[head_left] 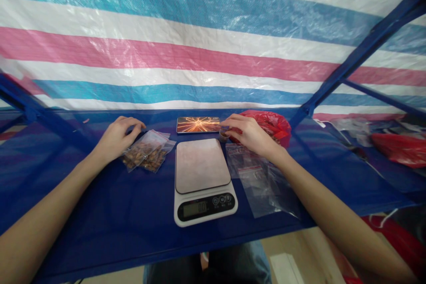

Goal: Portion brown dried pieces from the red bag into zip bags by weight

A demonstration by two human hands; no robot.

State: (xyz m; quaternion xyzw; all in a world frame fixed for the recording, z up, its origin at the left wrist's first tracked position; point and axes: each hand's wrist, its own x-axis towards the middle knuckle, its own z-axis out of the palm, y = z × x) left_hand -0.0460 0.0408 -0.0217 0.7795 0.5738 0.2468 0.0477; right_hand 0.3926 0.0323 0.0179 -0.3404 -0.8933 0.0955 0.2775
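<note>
Using the kitchen scale [201, 166] as the clock centre, with 12 pointing away from the person: the front edge of the blue counter [116, 217] runs just under the scale at 6, so there's only a thin strip there. The widest stretch of bare blue is around 8, left of the scale, and another patch shows over at 3, past the right forearm. At 12 the back edge meets a striped tarp [186, 51], with a phone [199, 125] lying flat just in front of it, screen lit. Left hand [115, 140] is at 10, grip loosely curled with nothing visible in it, right beside the filled zip bags [149, 153] of brown bits; can't tell if it's touching them. Right hand [251, 135] is at about 1, grip pinched on a small cup [223, 137] just off the scale's far right corner. That side's pretty crowded: red plastic bag [282, 128] right behind the hand, flat clear zip bags [258, 191] spread at 3, partly under the forearm. A blue strut [353, 60] slants up at 2, and a second red bag [396, 146] sits beyond it. Scale's display looks like zeros, and its plate is bare.
</note>
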